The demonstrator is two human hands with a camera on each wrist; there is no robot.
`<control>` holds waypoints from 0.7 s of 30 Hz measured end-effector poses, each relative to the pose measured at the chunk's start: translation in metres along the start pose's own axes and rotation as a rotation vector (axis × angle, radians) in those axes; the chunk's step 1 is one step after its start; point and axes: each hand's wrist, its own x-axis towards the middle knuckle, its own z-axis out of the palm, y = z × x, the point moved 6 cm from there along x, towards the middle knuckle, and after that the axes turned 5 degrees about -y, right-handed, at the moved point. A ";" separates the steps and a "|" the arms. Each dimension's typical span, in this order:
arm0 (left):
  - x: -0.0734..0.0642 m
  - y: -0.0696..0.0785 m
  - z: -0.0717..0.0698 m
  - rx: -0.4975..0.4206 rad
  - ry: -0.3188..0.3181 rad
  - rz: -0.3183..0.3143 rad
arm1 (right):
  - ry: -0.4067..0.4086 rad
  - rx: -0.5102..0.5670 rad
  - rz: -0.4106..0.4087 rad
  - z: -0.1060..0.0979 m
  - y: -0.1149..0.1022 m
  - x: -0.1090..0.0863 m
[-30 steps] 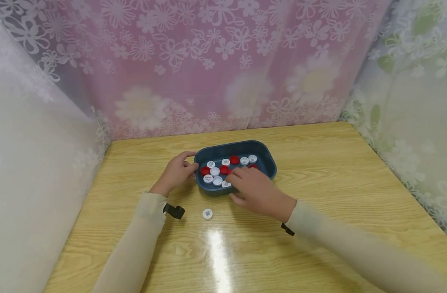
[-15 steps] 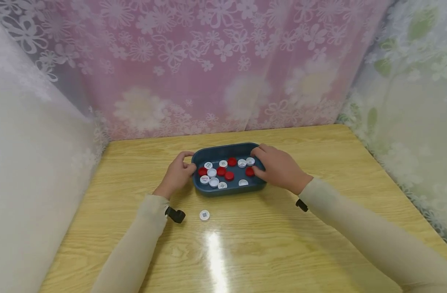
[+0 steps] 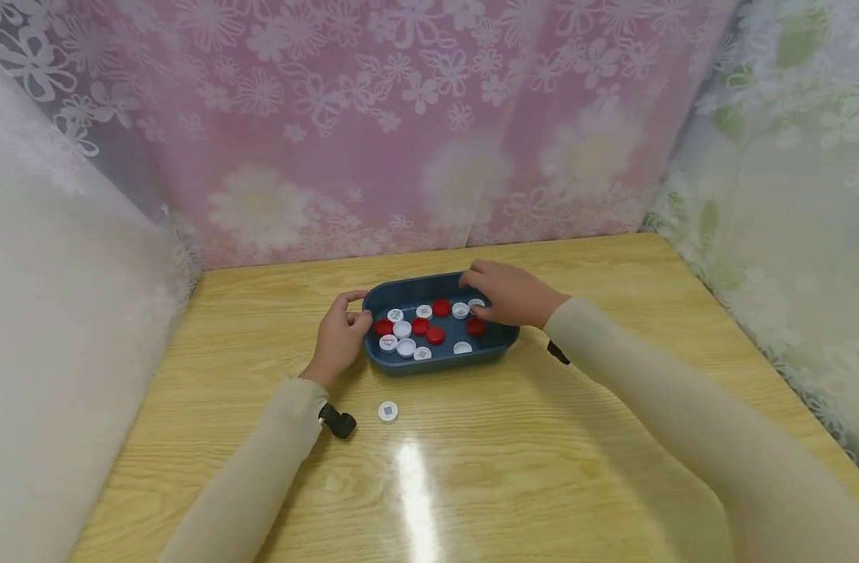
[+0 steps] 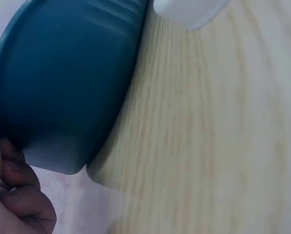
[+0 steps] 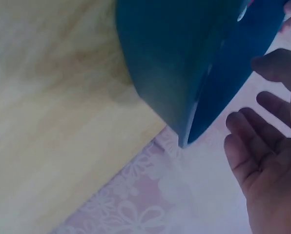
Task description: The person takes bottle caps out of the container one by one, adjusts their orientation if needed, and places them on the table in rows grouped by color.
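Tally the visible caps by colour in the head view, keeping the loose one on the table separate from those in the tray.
Red caps in the dark blue tray: 5
White caps in the tray: 9
Loose white cap on the table: 1
Total visible: 15

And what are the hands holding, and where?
The left hand grips the dark-blue, rounded, plastic-looking tray by its left-end rim; the right hand holds nothing.

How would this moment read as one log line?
left hand: grips tray; right hand: over tray's right end; red and white caps: inside; lone white cap: on table
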 end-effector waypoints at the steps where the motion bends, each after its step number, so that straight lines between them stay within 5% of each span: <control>1: 0.000 0.000 0.001 -0.006 0.007 -0.001 | -0.009 -0.020 -0.013 -0.001 0.000 0.004; 5: 0.000 -0.001 0.002 -0.024 0.028 -0.003 | -0.082 -0.125 -0.015 0.001 -0.005 0.021; 11: -0.002 -0.001 0.005 -0.041 0.009 -0.002 | -0.252 -0.258 0.127 0.022 -0.010 0.044; 21: -0.002 0.002 0.002 -0.046 0.013 -0.004 | -0.272 -0.393 0.105 0.042 -0.019 0.065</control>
